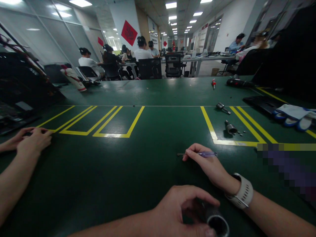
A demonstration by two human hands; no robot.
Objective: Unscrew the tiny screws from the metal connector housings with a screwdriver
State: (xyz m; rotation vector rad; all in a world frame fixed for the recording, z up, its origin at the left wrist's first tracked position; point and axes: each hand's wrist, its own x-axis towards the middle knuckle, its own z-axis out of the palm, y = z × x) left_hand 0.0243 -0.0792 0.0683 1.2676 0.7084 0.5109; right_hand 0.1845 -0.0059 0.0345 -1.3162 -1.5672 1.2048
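Note:
My left hand (pixel 181 210) is at the bottom middle, closed around a dark metal cylinder (pixel 217 224) whose open end faces the camera. My right hand (pixel 209 164), with a white watch (pixel 243 195) on the wrist, lies on the green table (pixel 138 171). It pinches a thin screwdriver with a clear purple handle (pixel 206 153) that lies flat and points left. The tip rests on the mat.
A co-worker's two hands (pixel 32 140) rest at the left edge. Two metal sockets (pixel 230 127) (pixel 223 107) and small screws (pixel 240 133) lie inside yellow tape lines. Gloves (pixel 296 116), a black tool (pixel 239 82), a red screwdriver (pixel 213 83) and a white bottle (pixel 74 79) lie farther off. People sit at the back.

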